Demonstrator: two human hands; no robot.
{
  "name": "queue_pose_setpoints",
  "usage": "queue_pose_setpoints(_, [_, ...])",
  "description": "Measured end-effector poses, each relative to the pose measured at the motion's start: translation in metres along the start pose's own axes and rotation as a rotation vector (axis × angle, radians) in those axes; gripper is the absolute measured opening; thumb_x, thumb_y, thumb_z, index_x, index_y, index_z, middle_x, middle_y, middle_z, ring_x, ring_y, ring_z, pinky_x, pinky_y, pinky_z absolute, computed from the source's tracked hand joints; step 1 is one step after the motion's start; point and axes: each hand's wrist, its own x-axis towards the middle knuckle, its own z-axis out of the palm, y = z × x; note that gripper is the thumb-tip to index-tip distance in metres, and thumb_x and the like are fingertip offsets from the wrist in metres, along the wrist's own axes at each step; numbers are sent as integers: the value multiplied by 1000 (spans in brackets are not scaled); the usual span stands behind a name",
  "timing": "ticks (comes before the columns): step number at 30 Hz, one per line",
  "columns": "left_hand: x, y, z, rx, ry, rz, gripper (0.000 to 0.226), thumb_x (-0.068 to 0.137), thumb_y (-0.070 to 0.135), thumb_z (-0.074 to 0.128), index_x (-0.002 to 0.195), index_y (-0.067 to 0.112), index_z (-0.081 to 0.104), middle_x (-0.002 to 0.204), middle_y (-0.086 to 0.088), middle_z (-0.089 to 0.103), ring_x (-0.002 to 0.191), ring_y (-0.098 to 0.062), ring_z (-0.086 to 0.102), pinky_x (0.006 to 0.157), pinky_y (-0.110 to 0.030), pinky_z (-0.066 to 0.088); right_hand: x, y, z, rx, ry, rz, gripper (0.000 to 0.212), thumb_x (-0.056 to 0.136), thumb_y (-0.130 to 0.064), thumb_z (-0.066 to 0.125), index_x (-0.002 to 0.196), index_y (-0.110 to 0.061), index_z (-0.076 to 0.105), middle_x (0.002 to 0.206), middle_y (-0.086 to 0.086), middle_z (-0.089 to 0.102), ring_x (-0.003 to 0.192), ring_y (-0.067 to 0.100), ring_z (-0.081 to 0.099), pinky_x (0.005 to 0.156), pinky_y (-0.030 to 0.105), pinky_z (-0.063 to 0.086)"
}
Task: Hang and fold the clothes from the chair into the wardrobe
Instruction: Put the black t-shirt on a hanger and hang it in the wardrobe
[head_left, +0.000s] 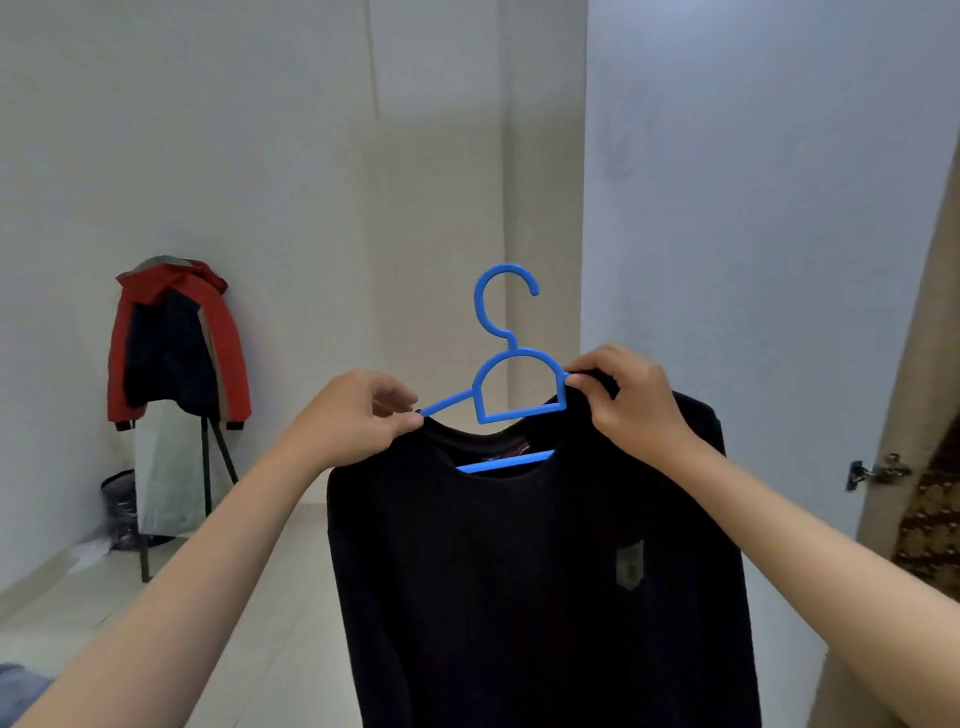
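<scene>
A red jacket (176, 343) is draped behind; the black sweater (545, 571), hanging lengthwise on an upward-hooked blue hanger (506, 364), is pinched at both shoulders by left hand (358, 415) and right hand (634, 400).

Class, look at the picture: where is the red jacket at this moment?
In the head view, the red jacket hangs at the left on a black stand by the wall, well away from both hands.

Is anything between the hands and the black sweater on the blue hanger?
Nothing visible: the left hand and right hand already pinch the black knitted sweater at its shoulders over the blue plastic hanger.
</scene>
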Motion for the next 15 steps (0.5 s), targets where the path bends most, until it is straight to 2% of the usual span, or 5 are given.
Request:
queue_pose_setpoints(2, [6, -5, 5, 134, -97, -23, 11, 88, 26, 62, 93, 17, 67, 78, 4, 64, 73, -10, 58, 65, -25, 44, 2, 3, -5, -26, 20, 8, 9, 85, -1, 66, 89, -7, 71, 80, 5, 66, 69, 17, 59, 66, 14, 44])
queue_pose_setpoints(5, [13, -8, 17, -6, 38, 31, 14, 90, 20, 58, 84, 12, 67, 72, -9, 64, 68, -23, 56, 61, -31, 41, 9, 2, -13, -40, 44, 23, 8, 85, -3, 68, 90, -7, 72, 81, 3, 68, 70, 11, 58, 68, 8, 42])
queue_pose_setpoints(7, [17, -13, 19, -125, 96, 63, 14, 90, 18, 59, 81, 14, 68, 72, -10, 66, 65, -17, 58, 62, -27, 42, 12, 3, -17, -43, 38, 24, 8, 84, -6, 69, 91, -9, 73, 81, 0, 68, 70, 6, 57, 70, 5, 41])
queue_pose_setpoints(9, [21, -19, 16, -169, 119, 88, 16, 89, 15, 60, 75, 19, 68, 64, -2, 63, 55, -3, 53, 55, -14, 38, 14, 5, -21, -65, 22, 14, 9, 85, -8, 70, 93, -9, 74, 81, 0, 68, 71, 5, 56, 70, 4, 40])
queue_pose_setpoints(15, [30, -33, 3, -214, 177, 116, 24, 88, 11, 62, 70, 27, 65, 52, 17, 60, 51, 5, 52, 51, -7, 36, 12, 9, -28, -113, -3, 18, 13, 86, -12, 69, 98, -11, 73, 85, -6, 67, 76, -5, 55, 72, 3, 38])
